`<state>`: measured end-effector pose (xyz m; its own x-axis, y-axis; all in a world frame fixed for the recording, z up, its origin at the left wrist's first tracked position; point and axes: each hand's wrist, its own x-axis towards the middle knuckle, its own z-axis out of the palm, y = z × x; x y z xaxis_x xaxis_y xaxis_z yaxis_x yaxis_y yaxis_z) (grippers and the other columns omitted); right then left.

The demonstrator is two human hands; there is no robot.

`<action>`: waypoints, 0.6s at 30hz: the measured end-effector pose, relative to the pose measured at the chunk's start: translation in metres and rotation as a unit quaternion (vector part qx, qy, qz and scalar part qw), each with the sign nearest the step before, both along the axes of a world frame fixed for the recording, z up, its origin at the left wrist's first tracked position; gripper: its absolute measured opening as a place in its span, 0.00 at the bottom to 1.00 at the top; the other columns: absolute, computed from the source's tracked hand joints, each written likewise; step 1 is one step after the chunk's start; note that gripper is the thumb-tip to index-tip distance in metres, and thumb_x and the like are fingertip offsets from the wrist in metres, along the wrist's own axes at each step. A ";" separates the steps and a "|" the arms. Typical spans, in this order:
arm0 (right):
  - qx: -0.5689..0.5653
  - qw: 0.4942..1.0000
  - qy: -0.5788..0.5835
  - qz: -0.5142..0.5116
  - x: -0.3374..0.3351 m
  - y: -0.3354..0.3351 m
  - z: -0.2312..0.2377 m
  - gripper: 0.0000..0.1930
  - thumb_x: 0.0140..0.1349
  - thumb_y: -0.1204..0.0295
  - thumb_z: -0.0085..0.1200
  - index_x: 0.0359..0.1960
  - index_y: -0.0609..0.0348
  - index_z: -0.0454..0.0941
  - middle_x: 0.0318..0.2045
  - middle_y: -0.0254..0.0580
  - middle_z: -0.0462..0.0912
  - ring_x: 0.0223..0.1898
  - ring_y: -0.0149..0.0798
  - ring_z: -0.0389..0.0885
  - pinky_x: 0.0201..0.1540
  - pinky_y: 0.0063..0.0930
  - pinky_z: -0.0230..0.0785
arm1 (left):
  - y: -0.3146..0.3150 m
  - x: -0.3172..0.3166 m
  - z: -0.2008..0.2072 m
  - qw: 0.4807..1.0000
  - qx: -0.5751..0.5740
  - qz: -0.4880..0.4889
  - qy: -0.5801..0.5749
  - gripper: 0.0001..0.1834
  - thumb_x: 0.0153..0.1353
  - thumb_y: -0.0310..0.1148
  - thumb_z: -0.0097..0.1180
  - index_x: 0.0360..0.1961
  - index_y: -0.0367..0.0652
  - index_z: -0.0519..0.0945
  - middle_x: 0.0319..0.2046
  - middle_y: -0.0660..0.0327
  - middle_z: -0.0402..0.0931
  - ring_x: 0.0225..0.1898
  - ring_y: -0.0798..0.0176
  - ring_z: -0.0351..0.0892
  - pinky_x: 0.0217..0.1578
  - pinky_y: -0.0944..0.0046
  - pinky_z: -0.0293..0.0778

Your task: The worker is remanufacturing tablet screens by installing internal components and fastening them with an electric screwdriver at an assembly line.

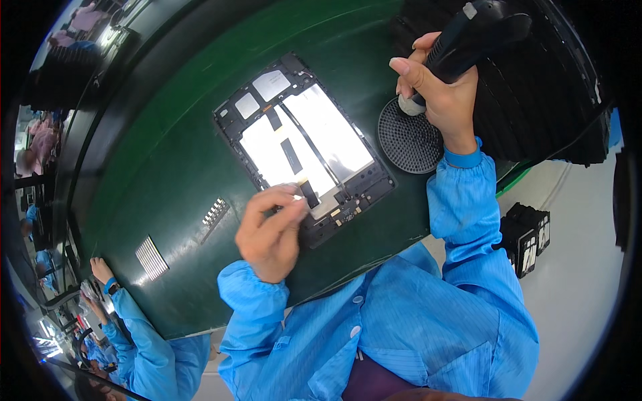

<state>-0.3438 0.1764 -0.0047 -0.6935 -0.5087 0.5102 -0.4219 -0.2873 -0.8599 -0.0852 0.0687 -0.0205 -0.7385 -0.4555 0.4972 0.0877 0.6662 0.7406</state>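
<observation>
An opened tablet [321, 127] with a black frame and large silver battery panels lies slanted on the green table. Over its near left corner, my left hand [271, 230] is closed in a pinch; a tiny white bit shows at the fingertips, too small to name. My right hand [445, 97] is wrapped round a black electric screwdriver [468, 40], which is tilted with its lower, pale end [411, 105] over a round black tray [408, 144] full of small holes. The tool's very tip is hidden.
Left of the tablet lie a small dark strip with several pale pieces [215, 212] and a striped silver sheet [152, 258]. A co-worker's hand [101, 271] rests at the table's left edge. Stacked black items [535, 100] rise at the right; more black units [528, 234] sit below.
</observation>
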 end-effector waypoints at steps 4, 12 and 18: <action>0.009 1.000 0.004 -0.003 0.000 0.004 -0.002 0.13 0.48 0.72 0.65 0.33 0.60 0.74 0.15 0.34 0.76 0.17 0.26 0.76 0.23 0.18 0.69 | -0.021 0.017 0.007 0.993 0.002 0.113 -0.039 0.11 0.46 0.14 0.59 0.32 0.36 0.80 0.29 0.56 0.77 0.34 0.58 0.78 0.37 0.65 0.74; 0.024 1.000 0.011 -0.010 0.007 -0.004 0.004 0.14 0.51 0.71 0.63 0.39 0.55 0.73 0.18 0.30 0.76 0.19 0.25 0.75 0.23 0.16 0.67 | -0.052 0.050 -0.002 0.957 0.201 0.196 -0.069 0.08 0.51 0.16 0.57 0.34 0.32 0.80 0.30 0.56 0.77 0.32 0.66 0.77 0.36 0.72 0.73; -0.054 0.998 -0.013 0.028 0.012 0.004 0.030 0.17 0.50 0.76 0.60 0.42 0.61 0.72 0.19 0.37 0.75 0.19 0.30 0.75 0.28 0.26 0.70 | -0.065 0.058 -0.010 0.950 0.273 0.135 -0.066 0.08 0.50 0.15 0.58 0.33 0.32 0.80 0.34 0.58 0.75 0.35 0.69 0.76 0.35 0.74 0.73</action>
